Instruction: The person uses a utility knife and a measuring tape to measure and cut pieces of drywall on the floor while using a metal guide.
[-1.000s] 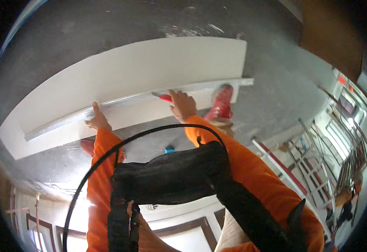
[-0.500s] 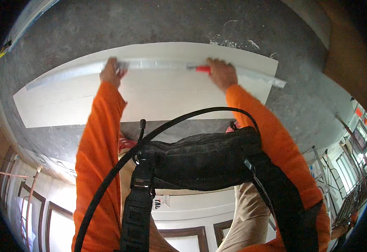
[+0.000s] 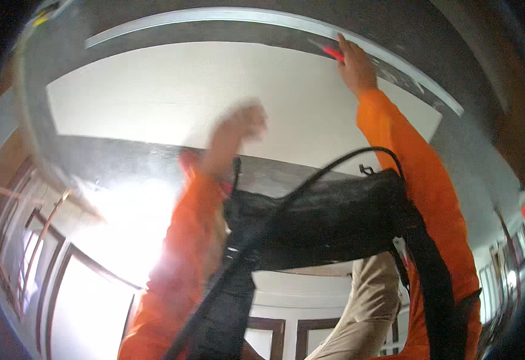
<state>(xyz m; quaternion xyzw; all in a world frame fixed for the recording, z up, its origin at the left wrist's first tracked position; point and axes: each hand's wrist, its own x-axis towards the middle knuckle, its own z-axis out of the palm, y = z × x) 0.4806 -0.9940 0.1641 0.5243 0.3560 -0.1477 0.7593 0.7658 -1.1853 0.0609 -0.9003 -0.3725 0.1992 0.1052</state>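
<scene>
A white board (image 3: 172,90) lies flat on the dark grey floor in front of me. Beyond its far edge rests a long silvery metal bar (image 3: 232,14), curved only by the lens. My right hand (image 3: 358,69) reaches to the bar's right half, fingertips at or very near it. It is closed round a slim red-handled tool (image 3: 334,53) with a thin greyish tip, which looks like a cutter knife. Over the near part of the board is my left hand (image 3: 238,129), off the bar. Motion blurs its fingers, and I cannot make out whether it holds anything.
A black pouch (image 3: 316,222) with straps and a black cable (image 3: 328,168) hangs across my front. Pale debris (image 3: 418,84) marks the floor by the board's far right side. Dark-framed panels (image 3: 91,300) stand at the lower left, beside bright glare.
The bar has gone from lying across the board to beyond its far edge. My left hand has let go of it and drawn back toward me; my right hand has moved farther out and right.
</scene>
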